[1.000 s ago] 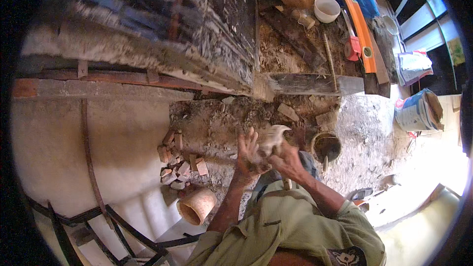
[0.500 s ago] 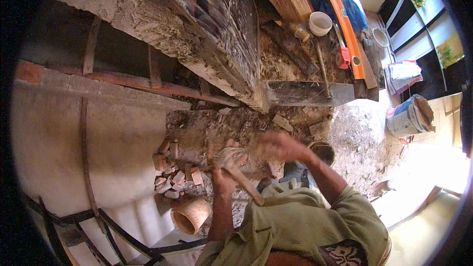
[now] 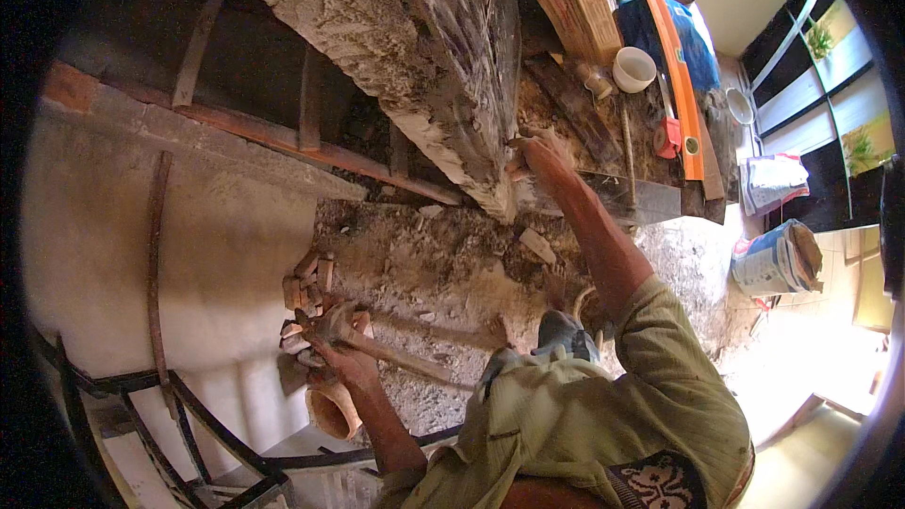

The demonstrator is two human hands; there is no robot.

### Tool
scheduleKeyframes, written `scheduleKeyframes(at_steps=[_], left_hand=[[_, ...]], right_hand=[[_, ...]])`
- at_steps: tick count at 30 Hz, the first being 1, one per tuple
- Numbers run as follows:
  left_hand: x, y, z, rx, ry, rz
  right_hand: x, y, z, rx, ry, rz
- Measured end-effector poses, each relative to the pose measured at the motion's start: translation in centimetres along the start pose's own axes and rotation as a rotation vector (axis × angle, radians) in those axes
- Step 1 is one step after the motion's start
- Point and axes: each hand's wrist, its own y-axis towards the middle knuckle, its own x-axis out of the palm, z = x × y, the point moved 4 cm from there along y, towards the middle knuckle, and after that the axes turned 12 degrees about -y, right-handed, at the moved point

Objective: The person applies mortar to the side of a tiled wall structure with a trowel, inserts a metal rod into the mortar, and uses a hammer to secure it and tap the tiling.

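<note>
I wear a loose olive-green shirt of thin, faintly ribbed cloth, creased over my chest and shoulder. Its sleeves are pushed up above my elbows, so both forearms are bare down to my hands, the left hand (image 3: 341, 365) and the right hand (image 3: 544, 158), which carry no gloves, rings or watch that I can make out. Below the shirt's hem shows a dark waistband with a pale, lacy pattern.

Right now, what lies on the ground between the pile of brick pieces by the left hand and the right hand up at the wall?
In the head view, only rubble-strewn mortar and one loose brick chip lie between the brick pieces and the right hand.
</note>
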Motion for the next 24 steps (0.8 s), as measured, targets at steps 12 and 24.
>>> scheduleKeyframes(at_steps=[12, 24], left_hand=[[-9.2, -0.5, -1.5, 0.109, 0.125, 0.081], [-3.2, 0.5, 1.4, 0.112, 0.196, -0.025]], right_hand=[[-0.4, 4.3, 3.1, -0.156, 0.045, 0.057], [-4.4, -6.6, -14.5, -0.073, 0.9, -0.036]])
